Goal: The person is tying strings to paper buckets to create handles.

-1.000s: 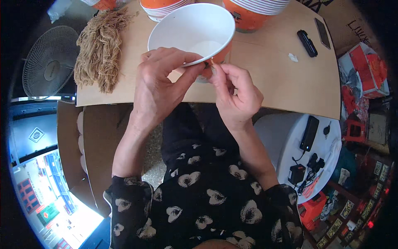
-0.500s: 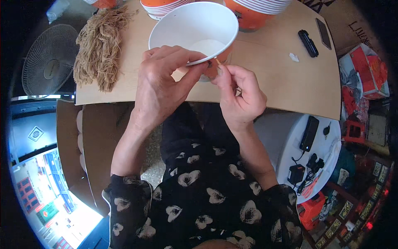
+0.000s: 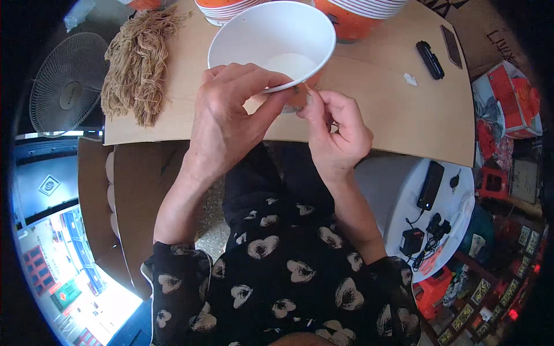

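A white-lined tub (image 3: 245, 43) tilts over the tan table (image 3: 398, 112). The left hand (image 3: 228, 115) grips its near rim between thumb and fingers. Just beside, the right hand's (image 3: 340, 135) thumb and forefinger pinch together; their contents are too small to tell. Light, steady rim pressure should avoid buckling the wall. Left of the tub lies twine (image 3: 135, 66); farther left, a fan (image 3: 70, 95).

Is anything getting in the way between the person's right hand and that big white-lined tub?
Nothing visible does. The right hand is at the near edge of the tub, pinching a thin piece too small to identify. The left hand holds the rim further left, not between them.
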Demonstrator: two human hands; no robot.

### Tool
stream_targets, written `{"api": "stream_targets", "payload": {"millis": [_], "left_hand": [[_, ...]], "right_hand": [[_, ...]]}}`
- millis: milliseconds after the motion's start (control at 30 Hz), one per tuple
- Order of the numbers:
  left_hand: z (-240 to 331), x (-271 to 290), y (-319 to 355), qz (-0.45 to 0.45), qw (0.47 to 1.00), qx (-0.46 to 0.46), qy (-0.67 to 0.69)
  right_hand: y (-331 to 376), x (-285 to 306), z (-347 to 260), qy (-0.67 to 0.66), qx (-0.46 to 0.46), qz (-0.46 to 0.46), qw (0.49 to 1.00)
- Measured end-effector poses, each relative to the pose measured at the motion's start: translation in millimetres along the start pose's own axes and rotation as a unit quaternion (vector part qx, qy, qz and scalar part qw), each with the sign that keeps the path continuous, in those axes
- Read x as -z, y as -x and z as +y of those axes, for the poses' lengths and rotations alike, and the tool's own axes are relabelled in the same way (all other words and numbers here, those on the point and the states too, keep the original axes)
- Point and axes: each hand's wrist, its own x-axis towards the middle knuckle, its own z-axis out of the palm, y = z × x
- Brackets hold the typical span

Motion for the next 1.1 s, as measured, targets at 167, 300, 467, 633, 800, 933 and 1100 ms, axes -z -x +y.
{"api": "stream_targets", "payload": {"millis": [167, 300, 467, 633, 800, 933, 1100], "left_hand": [[0, -1, 0, 0.003, 1.000, -0.004, -0.004], [3, -2, 0, 0.004, 1.000, -0.001, -0.009], [5, -3, 1, -0.007, 0.999, -0.027, -0.036], [16, 6, -3, -0.062, 0.998, -0.017, 0.005], [2, 4, -27, -0.127, 0.992, 0.005, 0.027], [-5, -3, -39, -0.209, 0.977, -0.039, 0.009], [-11, -1, -46, -0.242, 0.969, -0.031, 0.033]], "right_hand": [[0, 5, -4, -0.007, -0.018, -0.053, 0.998], [0, 5, -1, -0.006, -0.027, -0.056, 0.998], [1, 5, -3, -0.045, -0.089, -0.061, 0.993], [1, 9, -3, -0.127, -0.157, -0.056, 0.978], [-6, 15, -4, -0.153, -0.228, -0.089, 0.958], [-8, 18, -2, -0.157, -0.242, -0.102, 0.952], [-12, 21, 0, -0.147, -0.259, -0.113, 0.948]]}}
